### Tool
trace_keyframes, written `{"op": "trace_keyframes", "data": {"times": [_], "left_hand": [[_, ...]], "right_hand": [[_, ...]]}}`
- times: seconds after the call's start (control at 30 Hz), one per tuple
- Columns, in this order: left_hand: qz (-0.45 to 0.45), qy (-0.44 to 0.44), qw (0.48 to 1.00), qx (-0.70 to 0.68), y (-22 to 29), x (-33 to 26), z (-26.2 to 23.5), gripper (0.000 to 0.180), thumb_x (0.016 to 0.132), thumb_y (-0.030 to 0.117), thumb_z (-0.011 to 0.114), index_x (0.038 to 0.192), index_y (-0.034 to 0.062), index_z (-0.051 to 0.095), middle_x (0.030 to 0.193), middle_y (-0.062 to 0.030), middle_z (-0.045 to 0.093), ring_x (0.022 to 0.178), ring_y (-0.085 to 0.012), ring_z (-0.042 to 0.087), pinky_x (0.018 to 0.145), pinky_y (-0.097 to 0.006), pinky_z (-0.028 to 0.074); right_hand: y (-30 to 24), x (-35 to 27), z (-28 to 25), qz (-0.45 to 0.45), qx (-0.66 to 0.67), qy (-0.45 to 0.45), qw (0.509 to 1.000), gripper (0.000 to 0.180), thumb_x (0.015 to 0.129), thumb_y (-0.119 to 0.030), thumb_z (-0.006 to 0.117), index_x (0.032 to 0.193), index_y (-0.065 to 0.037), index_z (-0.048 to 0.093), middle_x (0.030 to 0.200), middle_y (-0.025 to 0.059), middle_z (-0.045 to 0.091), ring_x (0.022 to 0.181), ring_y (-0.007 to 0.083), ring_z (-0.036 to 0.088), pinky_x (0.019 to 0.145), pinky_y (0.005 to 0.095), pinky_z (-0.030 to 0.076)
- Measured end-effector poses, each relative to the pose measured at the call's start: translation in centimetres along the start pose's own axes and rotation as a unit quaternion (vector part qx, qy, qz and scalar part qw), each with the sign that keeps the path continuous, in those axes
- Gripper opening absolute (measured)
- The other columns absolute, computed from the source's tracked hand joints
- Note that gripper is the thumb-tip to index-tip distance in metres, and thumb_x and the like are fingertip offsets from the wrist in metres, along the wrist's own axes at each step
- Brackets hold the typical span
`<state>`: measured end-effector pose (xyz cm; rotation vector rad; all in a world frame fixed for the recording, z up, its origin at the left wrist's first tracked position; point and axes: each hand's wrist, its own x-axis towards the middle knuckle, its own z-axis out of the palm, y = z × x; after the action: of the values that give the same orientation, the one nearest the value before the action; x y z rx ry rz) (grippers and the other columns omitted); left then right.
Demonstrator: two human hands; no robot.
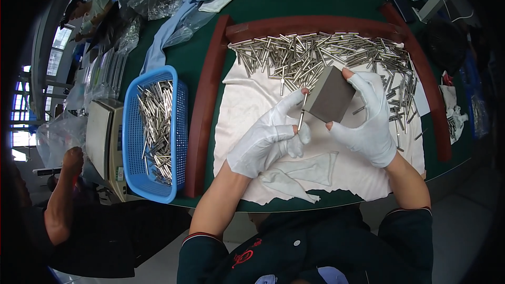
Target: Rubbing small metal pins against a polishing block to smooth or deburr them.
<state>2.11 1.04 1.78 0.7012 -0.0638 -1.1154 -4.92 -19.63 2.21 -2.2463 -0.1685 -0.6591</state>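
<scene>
We hold a thin metal pin (302, 115) upright in our left hand (271, 139), pinched between gloved thumb and forefinger, its tip against the face of a grey block (330, 94). Our right hand (368, 118) clamps that block by its edges, tilted toward us so the flat, matte face shows. Both are above a creased white cloth (247, 100). Behind lies a heap of shiny steel pins (315, 52), fenced by a dark red frame (208, 94). To the left, a blue mesh basket (179, 126) holds more.

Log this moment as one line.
left hand: holds metal pin | right hand: holds grey block | pin touches block | above white cloth
</scene>
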Motion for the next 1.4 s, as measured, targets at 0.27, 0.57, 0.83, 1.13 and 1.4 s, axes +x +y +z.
{"op": "trace_keyframes", "data": {"times": [0.27,0.57,0.83,1.13,1.4], "left_hand": [[0.002,0.006,0.997,0.076,-0.2,0.3,0.6,0.080,0.081,0.014,0.060,0.144,-0.0012,0.013,0.089,-0.0164,0.061,0.064,-0.0167,0.061,0.056,-0.024,0.050],[-0.019,-0.057,0.998,-0.007,0.1,-0.1,0.7,0.068,0.083,0.009,0.057,0.142,0.0042,0.025,0.090,-0.0095,0.058,0.073,-0.0112,0.059,0.058,-0.020,0.048],[0.003,0.031,0.999,-0.014,-0.4,-0.2,1.1,0.070,0.081,0.002,0.054,0.143,0.0018,0.023,0.065,-0.0042,0.053,0.053,-0.0093,0.049,0.046,-0.019,0.037],[0.017,0.044,0.996,0.079,-0.1,-0.1,1.5,0.076,0.081,0.011,0.058,0.144,0.0002,0.016,0.062,-0.0093,0.056,0.042,-0.0121,0.048,0.038,-0.023,0.038],[0.019,0.039,0.997,0.071,0.0,-0.4,1.4,0.073,0.081,0.012,0.058,0.143,-0.0006,0.021,0.062,-0.0081,0.056,0.047,-0.0114,0.052,0.040,-0.021,0.039]], "right_hand": [[-0.4,0.2,0.3,-0.047,-0.020,-0.012,0.999,0.077,0.052,-0.010,0.076,0.124,-0.002,0.049,0.105,0.0123,0.050,0.094,0.0266,0.049,0.079,0.0351,0.042],[1.1,0.6,-0.9,0.096,0.109,0.052,0.988,0.068,0.061,-0.012,0.075,0.123,-0.001,0.050,0.111,0.0104,0.050,0.103,0.0207,0.049,0.092,0.0308,0.038],[0.7,0.5,-0.7,0.049,0.028,0.045,0.997,0.071,0.059,-0.012,0.075,0.124,-0.001,0.049,0.110,0.0114,0.049,0.099,0.0228,0.049,0.089,0.0324,0.040],[-0.4,0.4,-0.4,-0.026,-0.006,-0.011,1.000,0.075,0.054,-0.011,0.075,0.123,-0.003,0.050,0.106,0.0113,0.050,0.093,0.0254,0.048,0.079,0.0346,0.042],[-1.0,0.4,-0.4,-0.032,-0.011,-0.026,0.999,0.074,0.053,-0.010,0.075,0.122,-0.002,0.050,0.106,0.0113,0.050,0.093,0.0262,0.048,0.079,0.0355,0.042]]}}
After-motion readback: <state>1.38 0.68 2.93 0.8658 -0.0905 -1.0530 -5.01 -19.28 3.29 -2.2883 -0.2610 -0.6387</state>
